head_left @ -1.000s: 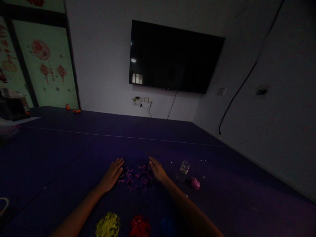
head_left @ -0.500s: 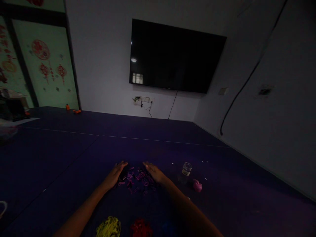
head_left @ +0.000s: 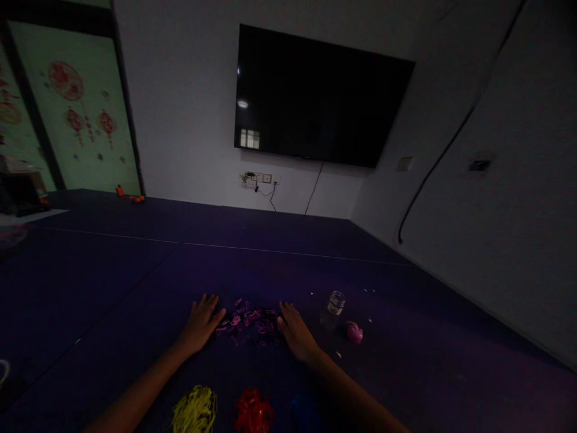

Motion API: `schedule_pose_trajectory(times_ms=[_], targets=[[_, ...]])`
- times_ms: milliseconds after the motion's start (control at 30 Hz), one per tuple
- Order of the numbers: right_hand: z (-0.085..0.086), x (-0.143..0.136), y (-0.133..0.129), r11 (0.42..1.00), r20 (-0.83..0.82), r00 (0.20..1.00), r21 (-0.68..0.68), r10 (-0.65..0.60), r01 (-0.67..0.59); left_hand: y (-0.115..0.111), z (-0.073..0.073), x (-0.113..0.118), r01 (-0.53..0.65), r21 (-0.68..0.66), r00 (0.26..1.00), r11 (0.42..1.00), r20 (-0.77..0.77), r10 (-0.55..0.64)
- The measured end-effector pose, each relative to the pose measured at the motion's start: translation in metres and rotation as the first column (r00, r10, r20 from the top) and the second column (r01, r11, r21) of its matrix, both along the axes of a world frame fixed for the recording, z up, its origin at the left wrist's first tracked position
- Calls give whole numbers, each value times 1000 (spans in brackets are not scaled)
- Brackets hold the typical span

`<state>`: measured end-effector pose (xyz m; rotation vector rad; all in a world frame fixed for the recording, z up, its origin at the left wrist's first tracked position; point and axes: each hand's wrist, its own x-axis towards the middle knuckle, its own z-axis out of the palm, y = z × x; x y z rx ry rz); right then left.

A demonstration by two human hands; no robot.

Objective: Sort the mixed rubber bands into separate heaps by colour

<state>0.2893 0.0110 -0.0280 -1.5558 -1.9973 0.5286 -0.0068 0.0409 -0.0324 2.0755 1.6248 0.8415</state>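
Spreading apart vs b4: LH (head_left: pixel 199 325), RH (head_left: pixel 296 332)

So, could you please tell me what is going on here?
Someone's left hand and right hand are open, one on each side of a scatter of small pink and purple loops, apparently holding none. Closer in lie a yellow heap and a red heap. A clear jar and a pink object sit farther right.
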Motion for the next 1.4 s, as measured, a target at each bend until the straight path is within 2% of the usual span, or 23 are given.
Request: schedule_pose_trajectory(times_ms=[100, 200, 267, 333, 400, 500, 600, 667, 767, 800, 867, 933, 1000, 1100, 1233, 1300, 1400], targets=[[-9, -28, 6, 999, -3, 999, 43, -32, 32, 5, -9, 34, -96, 0, 994, 995, 54, 96], [-4, -60, 21, 997, -145, 989, 73, 14, -3, 12, -1, 68, -7, -27, 978, 1000, 210, 13], [3, -70, 29, 995, -246, 968, 94, 55, -33, 15, 8, 76, 38, -19, 969, 999, 246, -32], [10, -66, 31, 989, -282, 955, 139, 94, -57, 16, 16, 70, 84, 8, 959, 996, 270, -83], [16, -52, 26, 974, -219, 961, 187, 170, -129, 17, 19, 55, 140, 32, 950, 990, 278, -143], [16, -26, 14, 924, 17, 933, 131, 361, -359, 19, 15, 36, 185, -32, 960, 982, 221, -174], [13, -15, 9, 883, 238, 867, 67, 437, -464, 20, 9, 36, 247, -108, 950, 963, 224, -219], [13, -18, 12, 883, 322, 850, 80, 416, -463, 18, 9, 44, 334, -128, 904, 934, 324, -278], [16, -24, 22, 906, 349, 872, 121, 343, -405, 11, 14, 47, 444, -124, 821, 887, 452, -348], [17, -23, 25, 916, 332, 886, 128, 322, -381, 7, 17, 44, 454, -112, 822, 884, 437, -366], [20, -19, 27, 932, 268, 916, 125, 299, -340, 0, 19, 33, 442, -72, 863, 894, 305, -402], [22, -9, 27, 935, 197, 930, 111, 311, -336, -6, 17, 21, 436, -31, 894, 899, 130, -429], [22, 0, 24, 930, 155, 928, 94, 338, -354, -9, 12, 13, 439, -7, 898, 898, 35, -439], [19, 8, 19, 935, 145, 931, 72, 335, -348, -6, 4, 13, 397, 28, 916, 918, 59, -398], [16, 3, 16, 954, 130, 956, 111, 265, -279, -3, 0, 19, 346, 94, 934, 933, 57, -352], [17, -3, 14, 950, 121, 961, 163, 250, -267, -6, 1, 19, 326, 178, 942, 929, 27, -335], [17, -9, 10, 920, 138, 951, 247, 276, -303, -14, 7, 17, 318, 333, 943, 888, -14, -332]])
